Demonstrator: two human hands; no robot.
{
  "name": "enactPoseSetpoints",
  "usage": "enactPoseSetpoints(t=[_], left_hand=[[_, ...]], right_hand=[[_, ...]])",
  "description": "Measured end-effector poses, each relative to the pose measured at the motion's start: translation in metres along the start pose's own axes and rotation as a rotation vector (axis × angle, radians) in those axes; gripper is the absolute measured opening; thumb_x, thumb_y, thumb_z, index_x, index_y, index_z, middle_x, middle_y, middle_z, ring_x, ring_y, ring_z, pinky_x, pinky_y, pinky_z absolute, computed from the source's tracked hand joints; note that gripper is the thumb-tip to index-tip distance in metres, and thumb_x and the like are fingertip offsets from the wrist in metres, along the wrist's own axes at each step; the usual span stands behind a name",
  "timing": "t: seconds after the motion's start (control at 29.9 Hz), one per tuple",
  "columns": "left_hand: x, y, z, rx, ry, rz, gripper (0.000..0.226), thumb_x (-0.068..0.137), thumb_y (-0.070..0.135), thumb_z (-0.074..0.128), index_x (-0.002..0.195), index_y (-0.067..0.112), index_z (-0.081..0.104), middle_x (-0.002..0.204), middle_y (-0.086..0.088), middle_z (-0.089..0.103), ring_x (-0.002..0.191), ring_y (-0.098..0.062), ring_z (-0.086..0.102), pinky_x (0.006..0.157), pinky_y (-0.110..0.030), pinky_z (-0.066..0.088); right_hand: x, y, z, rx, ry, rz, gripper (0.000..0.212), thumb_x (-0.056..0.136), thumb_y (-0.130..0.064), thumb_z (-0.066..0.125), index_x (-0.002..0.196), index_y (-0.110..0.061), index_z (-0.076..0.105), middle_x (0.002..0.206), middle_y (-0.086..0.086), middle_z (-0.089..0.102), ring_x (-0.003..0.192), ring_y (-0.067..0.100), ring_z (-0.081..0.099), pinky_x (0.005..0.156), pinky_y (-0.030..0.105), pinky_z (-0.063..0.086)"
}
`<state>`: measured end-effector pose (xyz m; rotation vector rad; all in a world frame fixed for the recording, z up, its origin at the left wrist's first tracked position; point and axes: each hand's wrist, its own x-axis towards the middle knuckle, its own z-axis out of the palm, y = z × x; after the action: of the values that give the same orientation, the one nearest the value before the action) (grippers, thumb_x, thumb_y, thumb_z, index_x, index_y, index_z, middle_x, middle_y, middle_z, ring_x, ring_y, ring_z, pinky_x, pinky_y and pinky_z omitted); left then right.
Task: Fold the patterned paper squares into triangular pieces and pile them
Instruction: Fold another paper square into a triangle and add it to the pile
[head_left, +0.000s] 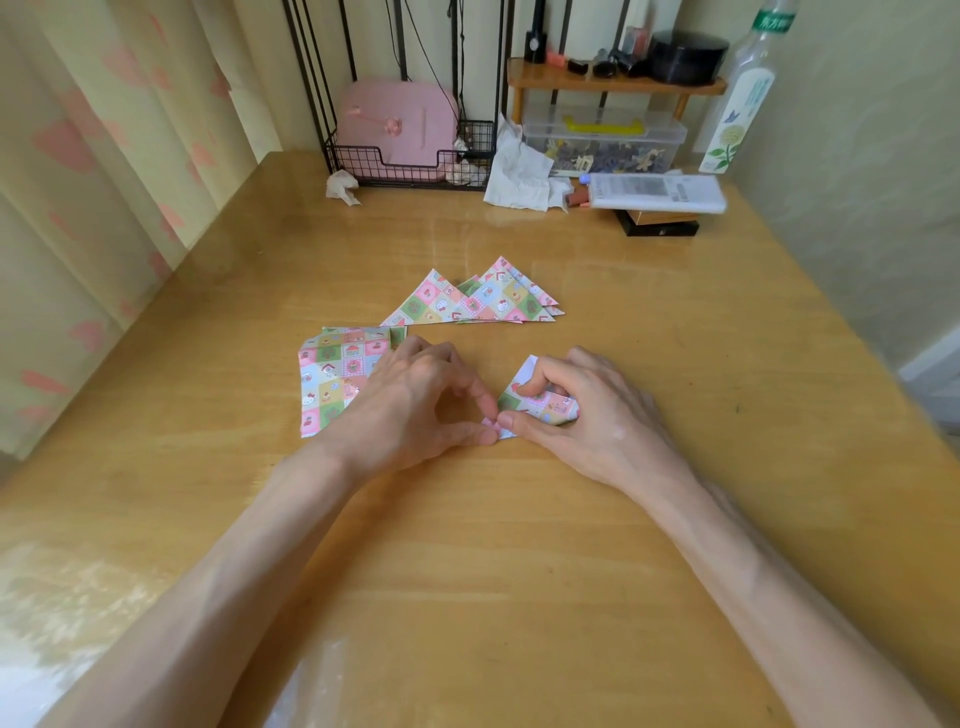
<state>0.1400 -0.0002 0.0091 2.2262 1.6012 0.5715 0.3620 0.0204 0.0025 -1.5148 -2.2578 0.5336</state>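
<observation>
I see half-folded piece (540, 402) on table (519, 545), just nearer than triangle pile (483, 301). Left hand (415, 405) pinches its near corner; right hand (587, 410) curls fingers over it. Risks: corners slip, crease skews; left hand drags square stack (332, 379).

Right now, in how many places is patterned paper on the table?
3: stack of squares by the left hand, pile of triangles beyond it, one piece pinched by left and right hand; lower sheets hidden.
</observation>
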Motion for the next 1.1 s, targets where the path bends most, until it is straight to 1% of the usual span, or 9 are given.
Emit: enactPoseSetpoints(t=[0.17,0.3,0.4,0.57,0.67,0.74,0.8,0.97,1.1], left_hand=[[-0.001,0.000,-0.002,-0.004,-0.013,-0.010,0.021,0.076,0.056,0.080,0.093,0.050,0.070,0.096,0.018,0.052,0.098,-0.007,0.036,0.084,-0.024,0.029],[0.000,0.000,-0.003,-0.002,-0.039,-0.021,0.022,0.077,0.053,0.081,0.095,0.049,0.070,0.099,0.021,0.049,0.101,-0.007,0.034,0.090,-0.027,0.030],[0.000,0.001,-0.006,0.053,-0.063,-0.008,0.025,0.077,0.050,0.082,0.100,0.047,0.071,0.102,0.021,0.046,0.106,-0.008,0.033,0.096,-0.033,0.029],[-0.002,0.003,-0.014,0.047,-0.117,-0.018,0.028,0.079,0.045,0.082,0.103,0.053,0.069,0.107,0.019,0.045,0.110,-0.008,0.030,0.098,-0.030,0.025],[-0.004,0.000,-0.018,0.006,-0.140,-0.014,0.037,0.088,0.025,0.078,0.105,0.056,0.068,0.106,0.021,0.047,0.109,-0.011,0.032,0.104,-0.036,0.029],[-0.005,-0.002,-0.019,0.007,-0.146,-0.016,0.056,0.091,0.003,0.067,0.107,0.057,0.069,0.105,0.020,0.047,0.109,-0.013,0.034,0.105,-0.042,0.032],[-0.005,-0.002,-0.018,0.035,-0.140,-0.022,0.070,0.088,-0.010,0.057,0.108,0.056,0.069,0.105,0.019,0.047,0.107,-0.012,0.033,0.104,-0.043,0.033],[-0.004,-0.003,-0.016,0.028,-0.127,-0.022,0.074,0.087,-0.013,0.052,0.108,0.056,0.069,0.105,0.018,0.048,0.105,-0.012,0.033,0.103,-0.043,0.035],[-0.004,-0.004,-0.015,0.034,-0.133,-0.029,0.082,0.084,-0.015,0.049,0.105,0.062,0.065,0.105,0.018,0.047,0.105,-0.013,0.033,0.102,-0.043,0.036]], right_hand=[[-0.004,-0.004,0.002,-0.074,0.007,0.012,0.044,0.077,-0.078,0.062,0.099,-0.040,0.053,0.101,-0.017,0.047,0.106,0.006,0.046,0.076,0.031,0.031],[-0.003,-0.007,0.002,-0.116,-0.019,0.010,0.047,0.075,-0.083,0.057,0.099,-0.043,0.048,0.101,-0.018,0.044,0.106,0.008,0.044,0.078,0.031,0.031],[-0.003,-0.007,0.002,-0.145,-0.023,0.009,0.054,0.074,-0.085,0.055,0.104,-0.040,0.051,0.103,-0.018,0.044,0.107,0.009,0.045,0.081,0.032,0.034],[-0.003,-0.011,0.005,-0.189,0.023,0.014,0.057,0.069,-0.088,0.057,0.099,-0.041,0.049,0.098,-0.017,0.045,0.101,0.009,0.046,0.077,0.031,0.032],[-0.002,-0.012,0.003,-0.193,-0.001,0.008,0.054,0.071,-0.086,0.059,0.098,-0.040,0.049,0.098,-0.017,0.045,0.101,0.011,0.047,0.078,0.032,0.034],[-0.003,-0.013,0.004,-0.206,0.012,0.008,0.055,0.071,-0.085,0.060,0.099,-0.039,0.049,0.098,-0.017,0.044,0.100,0.011,0.047,0.077,0.031,0.033],[-0.004,-0.013,0.007,-0.221,0.039,0.010,0.060,0.068,-0.088,0.060,0.100,-0.039,0.051,0.097,-0.018,0.042,0.098,0.010,0.046,0.077,0.030,0.032],[-0.002,-0.014,0.009,-0.209,0.037,0.036,0.064,0.062,-0.091,0.061,0.099,-0.040,0.052,0.099,-0.017,0.042,0.100,0.010,0.047,0.079,0.029,0.034],[-0.001,-0.015,0.009,-0.172,0.045,0.040,0.066,0.058,-0.092,0.063,0.096,-0.039,0.051,0.101,-0.017,0.044,0.099,0.011,0.049,0.083,0.031,0.041]])
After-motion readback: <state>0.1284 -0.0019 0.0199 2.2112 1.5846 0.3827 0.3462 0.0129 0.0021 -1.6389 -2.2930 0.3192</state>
